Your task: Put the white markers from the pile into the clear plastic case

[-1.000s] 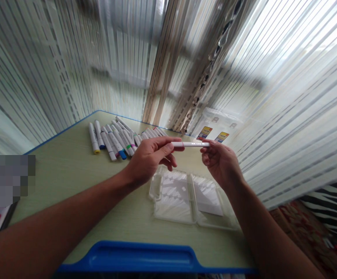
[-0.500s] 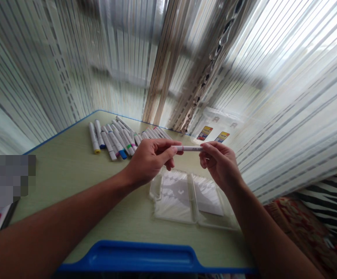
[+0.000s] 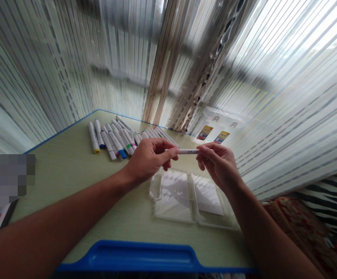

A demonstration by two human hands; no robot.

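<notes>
Marker [image 3: 188, 151] in left hand [image 3: 152, 155] and right hand [image 3: 220, 162], behind blue front edge [image 3: 226, 270]

Loose markers [image 3: 116, 138] near far left corner of tabletop [image 3: 69, 166], strung rightward along back edge. Box [image 3: 214, 126] at back edge, right of markers. Open case [image 3: 176, 220] on tabletop's right half, nearer front edge than box. Held marker [image 3: 188, 151] above tabletop, between left hand [image 3: 153, 155] and right hand [image 3: 219, 161]. Trough [image 3: 142, 257] at front edge. Curtain [image 3: 113, 58] behind back edge.
</notes>
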